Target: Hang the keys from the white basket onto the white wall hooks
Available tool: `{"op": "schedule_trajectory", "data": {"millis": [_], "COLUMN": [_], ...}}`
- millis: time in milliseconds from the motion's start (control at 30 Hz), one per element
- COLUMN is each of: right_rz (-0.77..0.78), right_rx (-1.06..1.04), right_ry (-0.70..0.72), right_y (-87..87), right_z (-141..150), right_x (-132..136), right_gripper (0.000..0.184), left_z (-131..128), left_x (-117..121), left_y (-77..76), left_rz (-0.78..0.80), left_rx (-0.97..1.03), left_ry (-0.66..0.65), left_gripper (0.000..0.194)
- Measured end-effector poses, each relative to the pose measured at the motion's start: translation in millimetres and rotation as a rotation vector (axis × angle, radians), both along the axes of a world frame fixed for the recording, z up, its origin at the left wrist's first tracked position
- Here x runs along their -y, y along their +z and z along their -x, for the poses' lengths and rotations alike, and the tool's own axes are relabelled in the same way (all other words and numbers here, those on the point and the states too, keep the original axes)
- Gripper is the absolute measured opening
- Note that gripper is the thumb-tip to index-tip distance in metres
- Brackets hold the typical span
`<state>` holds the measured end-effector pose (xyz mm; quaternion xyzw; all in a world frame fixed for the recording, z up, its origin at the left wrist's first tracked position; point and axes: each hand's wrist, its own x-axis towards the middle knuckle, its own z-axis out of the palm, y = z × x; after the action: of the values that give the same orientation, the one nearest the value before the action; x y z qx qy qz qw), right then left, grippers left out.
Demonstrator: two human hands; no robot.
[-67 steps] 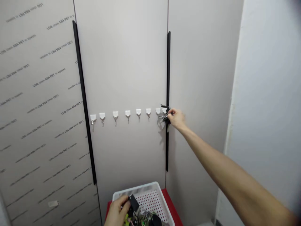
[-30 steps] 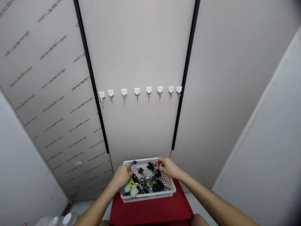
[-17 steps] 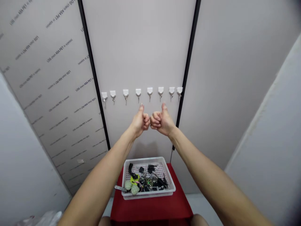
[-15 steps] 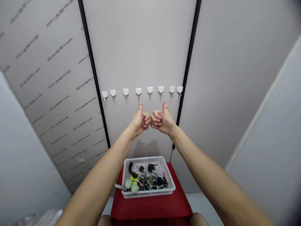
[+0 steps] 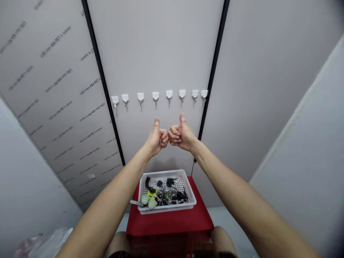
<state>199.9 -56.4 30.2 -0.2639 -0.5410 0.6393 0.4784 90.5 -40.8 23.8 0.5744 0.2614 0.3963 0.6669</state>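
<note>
Both hands are raised before the wall, fists closed and thumbs pointing up. My left hand [image 5: 158, 138] has its curled knuckles touching, or almost touching, those of my right hand [image 5: 182, 134]; nothing shows in either fist. Just above the thumbs runs a row of white wall hooks [image 5: 169, 95] with metal prongs and nothing hanging on them. Below the hands, a white plastic basket [image 5: 172, 206] holds a jumble of keys and key rings [image 5: 168, 195], a black strap [image 5: 148, 185], a yellow item [image 5: 152, 194] and pale green checkered pieces [image 5: 152, 204].
The basket stands on a red stool or small table [image 5: 172, 224] between my knees. Black strips [image 5: 215, 71] edge the hook panel. A printed wall panel [image 5: 59, 89] is on the left. A plastic bag [image 5: 51, 243] lies at the lower left.
The view has tilted down a little, so hooks and basket sit higher in the picture. Both hands keep the same thumbs-up pose, fist to fist.
</note>
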Motion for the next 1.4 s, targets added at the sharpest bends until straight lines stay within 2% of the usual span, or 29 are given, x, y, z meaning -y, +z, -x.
{"op": "schedule_trajectory", "data": {"millis": [267,367,467,533,633,700,833,933,1033,1133,1200,1267,1400], "right_rz": [0.164,0.168,0.083,-0.034,-0.179,-0.242,-0.358,-0.345,-0.354,-0.450,-0.445,-0.374,-0.289], "right_rx": [0.115,0.244,0.590,0.897,1.232,1.364,1.550,1.590,1.559,1.408,1.260,1.112,0.758], "right_ry": [-0.032,-0.119,-0.276,-0.314,-0.231,-0.176,-0.158,-0.165,-0.218,-0.302,-0.278,-0.265,-0.393], "right_y": [-60.6,-90.5,-122.6,-141.0,-159.7,-167.0,-174.2,-175.0,-172.2,-166.3,-161.9,-157.1,-138.9], "right_z": [1.6,-3.1,-15.1,-25.6,-38.5,-42.3,-41.2,-39.4,-37.9,-35.0,-32.3,-30.2,-31.3], "right_x": [-4.1,-0.2,10.6,20.7,35.6,42.8,47.9,47.2,47.6,51.1,53.5,54.0,45.9], "right_gripper": [0.054,0.054,0.049,0.041,0.024,0.021,0.029,0.026,0.027,0.026,0.019,0.014,0.017], "left_z": [-3.2,-3.5,1.9,6.8,11.3,11.5,8.8,6.8,5.5,3.5,0.6,-3.6,-14.6], "left_x": [-1.1,1.9,7.4,12.9,23.6,30.8,40.0,41.4,39.3,34.5,30.0,25.1,14.7], "left_y": [-61.9,-89.5,-124.5,-148.4,-174.7,-182.9,-182.8,-180.7,-181.8,-178.0,-168.2,-152.2,-115.4], "left_rz": [0.122,0.121,0.006,-0.135,-0.325,-0.420,-0.564,-0.576,-0.543,-0.458,-0.380,-0.314,-0.283], "left_rx": [-0.113,-0.230,-0.493,-0.681,-0.863,-0.958,-1.113,-1.182,-1.211,-1.108,-0.964,-0.812,-0.573], "left_ry": [0.058,0.088,0.086,0.081,0.042,-0.022,-0.128,-0.134,-0.101,-0.047,-0.012,-0.004,0.062], "left_gripper": [0.055,0.054,0.043,0.030,0.016,0.017,0.016,0.014,0.013,0.015,0.015,0.014,0.012]}}
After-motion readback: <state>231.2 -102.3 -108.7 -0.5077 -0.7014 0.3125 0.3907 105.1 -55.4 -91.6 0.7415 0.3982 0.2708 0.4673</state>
